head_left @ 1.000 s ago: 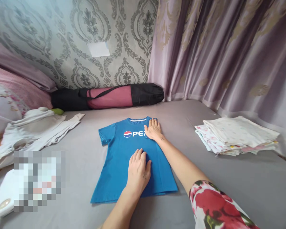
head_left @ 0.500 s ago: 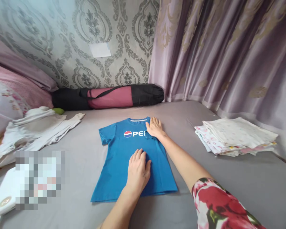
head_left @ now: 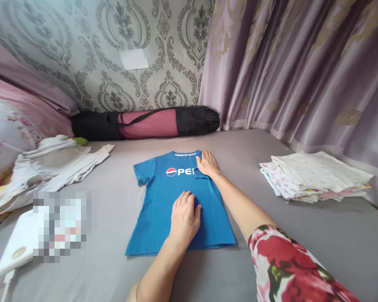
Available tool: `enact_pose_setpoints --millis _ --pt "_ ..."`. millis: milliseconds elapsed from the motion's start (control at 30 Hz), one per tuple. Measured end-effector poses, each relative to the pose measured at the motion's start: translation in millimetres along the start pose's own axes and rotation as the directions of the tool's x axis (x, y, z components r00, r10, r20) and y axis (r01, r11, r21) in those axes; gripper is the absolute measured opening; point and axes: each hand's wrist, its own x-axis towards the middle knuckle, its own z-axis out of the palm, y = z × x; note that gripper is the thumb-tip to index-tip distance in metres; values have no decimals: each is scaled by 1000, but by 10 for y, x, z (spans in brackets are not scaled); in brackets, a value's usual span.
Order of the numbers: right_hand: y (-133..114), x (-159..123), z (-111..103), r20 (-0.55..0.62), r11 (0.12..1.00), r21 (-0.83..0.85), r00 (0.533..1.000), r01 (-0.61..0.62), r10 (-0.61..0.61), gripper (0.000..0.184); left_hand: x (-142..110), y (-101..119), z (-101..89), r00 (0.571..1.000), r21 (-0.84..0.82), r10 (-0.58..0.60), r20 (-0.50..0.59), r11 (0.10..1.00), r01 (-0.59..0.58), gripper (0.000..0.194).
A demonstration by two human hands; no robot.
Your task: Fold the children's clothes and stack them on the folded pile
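A blue T-shirt (head_left: 157, 209) with a white printed logo lies flat on the grey sheet, collar pointing away from me. Its right side is folded inward, so that sleeve lies over the chest and covers the end of the lettering. The left sleeve sticks out to the side. My right hand (head_left: 208, 163) rests flat on the folded shoulder, fingers stretched out. Lower down, my left hand (head_left: 185, 216) lies on the middle of the shirt front with its fingers extended. Neither hand grips the cloth.
To the right is a stack of folded pale cloths (head_left: 318, 174). Crumpled white clothing (head_left: 53, 167) lies at the left, with a white device (head_left: 22, 239) and cable nearer me. A black and maroon roll bag (head_left: 148, 124) lies along the wall beside the curtain (head_left: 271, 63).
The view has shifted slightly, so everything sits a little higher and further right. Both hands keep their places on the shirt, and its fold looks the same.
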Motion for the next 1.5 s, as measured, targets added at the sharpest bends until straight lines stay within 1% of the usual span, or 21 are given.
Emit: enact_pose_setpoints --millis 133,233,367,500,600,700,767,800,933,1067,1200,1300,1400,1500 --pt "31 -51 -126 72 998 62 997 9 -13 66 21 -17 -21 1000 -28 -25 16 999 25 25" --pt "14 -198 -160 69 996 59 995 71 -75 66 50 -33 -59 998 -54 -60 34 997 61 24" --pt "-67 -444 -87 61 989 16 987 146 -146 68 88 -58 -127 991 -71 -108 78 991 114 24" --pt "-138 -535 -14 59 990 -4 988 141 -141 67 114 -74 -180 983 -63 -137 123 987 146 25" --pt "-131 -488 -40 74 990 52 988 131 -135 66 130 -76 -214 978 -53 -142 150 987 152 26" --pt "-51 -450 -138 124 979 173 984 109 -132 65 147 -78 -250 972 -41 -157 174 985 166 27" --pt "35 -488 -215 130 969 224 982 104 -135 65 159 -81 -272 967 -28 -174 188 983 182 28" --pt "82 -532 -249 121 968 224 982 116 -146 65 165 -84 -281 964 -22 -184 194 981 191 28" --pt "225 -822 -314 93 973 84 970 216 -223 64 184 -100 -309 957 -10 -212 197 976 218 27" --pt "222 -1070 -265 102 971 -27 966 240 -236 66 206 -115 -349 949 -4 -239 204 970 245 27" --pt "170 -1129 -190 116 974 -56 970 221 -213 67 230 -129 -398 929 8 -280 240 958 287 29" --pt "165 -1119 -174 103 976 -67 974 208 -201 68 234 -141 -411 928 12 -292 230 955 297 29" --pt "163 -1153 -209 79 977 -81 978 198 -192 69 232 -154 -414 929 15 -295 223 954 299 30" --pt "129 -1275 -280 72 964 -79 966 252 -247 68 237 -158 -432 923 9 -312 225 948 318 30"
